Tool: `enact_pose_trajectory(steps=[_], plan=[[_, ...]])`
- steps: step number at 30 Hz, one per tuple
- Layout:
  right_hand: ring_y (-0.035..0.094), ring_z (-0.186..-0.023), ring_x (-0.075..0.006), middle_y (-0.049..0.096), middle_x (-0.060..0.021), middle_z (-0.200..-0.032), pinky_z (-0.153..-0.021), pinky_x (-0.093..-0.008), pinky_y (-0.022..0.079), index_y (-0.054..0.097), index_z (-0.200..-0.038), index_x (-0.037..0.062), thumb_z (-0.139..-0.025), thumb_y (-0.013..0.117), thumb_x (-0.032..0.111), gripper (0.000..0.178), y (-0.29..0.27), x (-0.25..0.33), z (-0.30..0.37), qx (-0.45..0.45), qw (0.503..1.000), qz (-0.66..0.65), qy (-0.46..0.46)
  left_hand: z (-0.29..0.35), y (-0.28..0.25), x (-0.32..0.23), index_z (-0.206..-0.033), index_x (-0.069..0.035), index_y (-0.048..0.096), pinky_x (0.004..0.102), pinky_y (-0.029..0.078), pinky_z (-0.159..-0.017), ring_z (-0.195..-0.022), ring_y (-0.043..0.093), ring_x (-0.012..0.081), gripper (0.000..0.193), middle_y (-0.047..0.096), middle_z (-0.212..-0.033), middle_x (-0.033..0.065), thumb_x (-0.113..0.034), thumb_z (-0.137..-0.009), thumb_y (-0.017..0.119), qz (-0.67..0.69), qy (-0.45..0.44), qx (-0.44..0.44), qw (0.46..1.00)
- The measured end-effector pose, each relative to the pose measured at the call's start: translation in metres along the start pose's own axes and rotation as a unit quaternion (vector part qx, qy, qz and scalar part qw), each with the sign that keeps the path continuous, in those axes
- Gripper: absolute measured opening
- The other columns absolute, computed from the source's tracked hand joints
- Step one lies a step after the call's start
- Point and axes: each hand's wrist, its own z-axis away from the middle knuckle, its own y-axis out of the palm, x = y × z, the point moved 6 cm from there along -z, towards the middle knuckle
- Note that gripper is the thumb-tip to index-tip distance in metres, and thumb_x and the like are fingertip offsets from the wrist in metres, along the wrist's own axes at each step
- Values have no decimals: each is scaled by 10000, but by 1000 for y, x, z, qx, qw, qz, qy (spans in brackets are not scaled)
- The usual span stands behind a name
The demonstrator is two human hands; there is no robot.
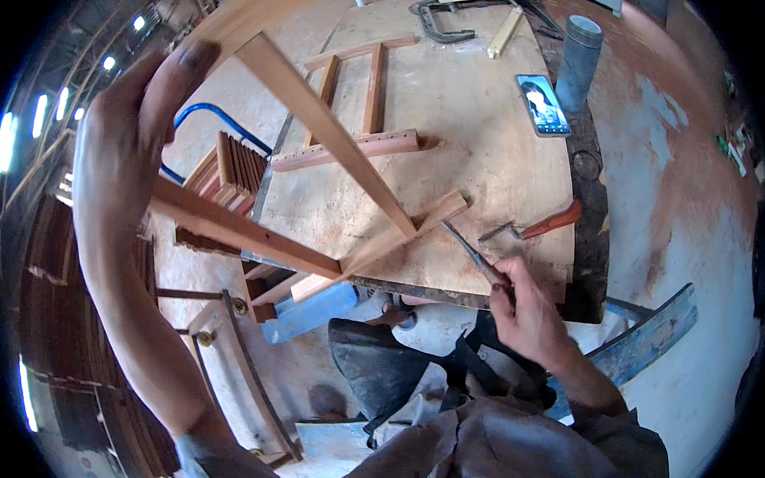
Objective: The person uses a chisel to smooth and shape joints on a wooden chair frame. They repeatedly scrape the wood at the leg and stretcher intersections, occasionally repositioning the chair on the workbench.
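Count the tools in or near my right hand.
2: a slim metal tool in your right hand, and a red-handled tool lying on the workbench just beyond it.

Counted at your bench (503, 176)
You have two hands (121, 137) (525, 316), two wooden frames (327, 132) (348, 151), one phone (542, 105), one blue-grey cylinder (579, 65), one red-handled tool (553, 221).

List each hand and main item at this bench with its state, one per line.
Left hand: raised; its hold is unclear
Right hand: fingers closed around the slim tool
Near frame: two bars meeting one crosspiece
Far frame: lying on the board
Red-handled tool: lying down, unheld
Phone: face up, screen lit
Grey-blue cylinder: upright
Dark clamp: lying down, unheld
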Motion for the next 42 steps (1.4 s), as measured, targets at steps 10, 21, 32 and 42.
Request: enact_pose_trajectory(steps=[10,21,32,42], plan=[[675,-699,-392,648,-205,-817,-618,-496,546,541,-1467,45,-931,624,70,544,34,19,-10,-9,998,53,-32,16,-12,-2,-1122,-41,770,290,428,-479,-522,559,117,722,566,-610,43,-706,-994,518,7,-14,-38,999],[669,-609,-315,639,-185,-736,-544,-442,530,636,-1390,44,-915,667,50,475,32,37,-18,25,993,116,-13,-11,8,34,-1163,-40,756,276,400,-472,-505,550,120,822,543,-594,55,-785,-966,468,-8,-30,0,1000],[683,-613,-344,636,-192,-777,-548,-454,553,587,-1435,33,-866,670,18,575,34,51,-21,68,978,195,3,-13,15,47,-1295,-109,704,275,427,-540,-592,513,94,544,575,-756,47,-565,-1034,564,22,-63,-14,998],[673,-626,-311,622,-168,-741,-553,-444,526,644,-1378,24,-898,677,-2,482,30,41,-23,22,985,173,10,-21,18,56,-1485,-219,563,258,473,-608,-752,588,69,398,682,-1156,40,-320,-1105,503,-123,209,-2,970]])
